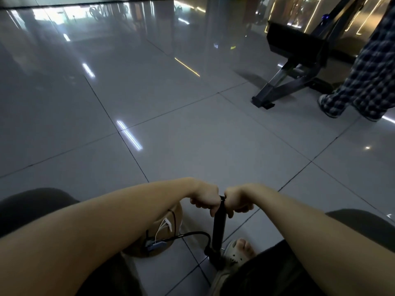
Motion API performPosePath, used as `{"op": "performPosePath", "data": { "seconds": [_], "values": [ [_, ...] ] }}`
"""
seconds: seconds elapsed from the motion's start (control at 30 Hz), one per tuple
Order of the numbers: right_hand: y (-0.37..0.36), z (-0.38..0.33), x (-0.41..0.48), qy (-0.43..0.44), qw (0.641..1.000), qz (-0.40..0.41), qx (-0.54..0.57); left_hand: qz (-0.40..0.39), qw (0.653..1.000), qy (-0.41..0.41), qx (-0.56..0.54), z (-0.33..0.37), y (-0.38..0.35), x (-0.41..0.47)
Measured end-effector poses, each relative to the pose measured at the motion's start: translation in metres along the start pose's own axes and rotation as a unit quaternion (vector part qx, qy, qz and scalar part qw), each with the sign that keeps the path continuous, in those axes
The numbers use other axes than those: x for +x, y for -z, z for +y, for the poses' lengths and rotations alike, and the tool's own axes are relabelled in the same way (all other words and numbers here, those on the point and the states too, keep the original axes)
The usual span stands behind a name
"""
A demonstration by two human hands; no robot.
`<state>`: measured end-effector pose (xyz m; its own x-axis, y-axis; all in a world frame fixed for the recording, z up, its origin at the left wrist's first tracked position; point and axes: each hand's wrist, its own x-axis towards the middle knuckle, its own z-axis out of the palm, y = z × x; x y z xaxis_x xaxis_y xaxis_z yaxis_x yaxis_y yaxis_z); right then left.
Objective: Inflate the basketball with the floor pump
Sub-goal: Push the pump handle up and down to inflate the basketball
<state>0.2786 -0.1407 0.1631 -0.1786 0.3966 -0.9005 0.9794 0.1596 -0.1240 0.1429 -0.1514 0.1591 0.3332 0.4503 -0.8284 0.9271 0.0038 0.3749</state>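
Head view: I watch from the wearer's seat as the left hand (205, 199) and right hand (237, 201) meet knuckle to knuckle on the handle (222, 197) of the floor pump (219, 227). Both fists are clenched round the handle, and almost all of the bar is hidden inside them. The black barrel stands nearly upright on the grey tiled floor (192, 135), near the bottom of the scene. A foot in a pale sandal (237, 251) sits just right of the pump's base, but I cannot tell whether it presses on the footplate.

A black hose (192, 233) arcs left from the base to a grey-blue connector (156, 245) lying against the basketball (178, 216). The tan ball is on the floor just left of the pump, mostly covered by the left forearm. Far right stand a dark bench frame (295, 67) and a bystander in checked trousers (367, 82), well apart from the work.

My reading is that this is mid-stroke pumping. The connector is the weak point: the ball looks unbraced, so a hard push could roll it and pull the needle loose or bend it. If the base is not pinned, the barrel could tip sideways. I cannot see whether the needle is properly seated.
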Motion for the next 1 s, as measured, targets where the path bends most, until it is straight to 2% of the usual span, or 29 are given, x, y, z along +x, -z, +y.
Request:
{"op": "performPosePath", "data": {
  "seconds": [0.07, 0.17, 0.4, 0.6, 0.83, 1.0],
  "values": [
    [0.007, -0.005, -0.015, -0.003, 1.0, -0.007, -0.006, -0.002, 1.0, 0.01, 0.011, 0.004, 0.006, -0.013],
    [0.036, -0.015, -0.053, 0.011, 1.0, 0.024, -0.007, 0.02, 0.999, -0.002, -0.029, 0.012, 0.032, -0.049],
    [0.114, -0.037, -0.138, 0.036, 0.998, 0.036, 0.044, 0.038, 0.997, -0.022, -0.065, 0.028, 0.11, -0.128],
    [0.053, -0.023, -0.069, 0.001, 1.0, 0.018, -0.011, -0.029, 0.998, 0.012, -0.052, 0.007, 0.053, -0.057],
    [-0.006, -0.015, -0.021, 0.017, 0.999, 0.042, 0.005, -0.018, 0.999, -0.002, -0.045, -0.015, -0.005, -0.003],
    [-0.027, -0.026, -0.028, 0.009, 0.999, 0.044, -0.024, -0.014, 1.0, 0.017, -0.012, -0.014, -0.021, -0.004]
  ]
}}
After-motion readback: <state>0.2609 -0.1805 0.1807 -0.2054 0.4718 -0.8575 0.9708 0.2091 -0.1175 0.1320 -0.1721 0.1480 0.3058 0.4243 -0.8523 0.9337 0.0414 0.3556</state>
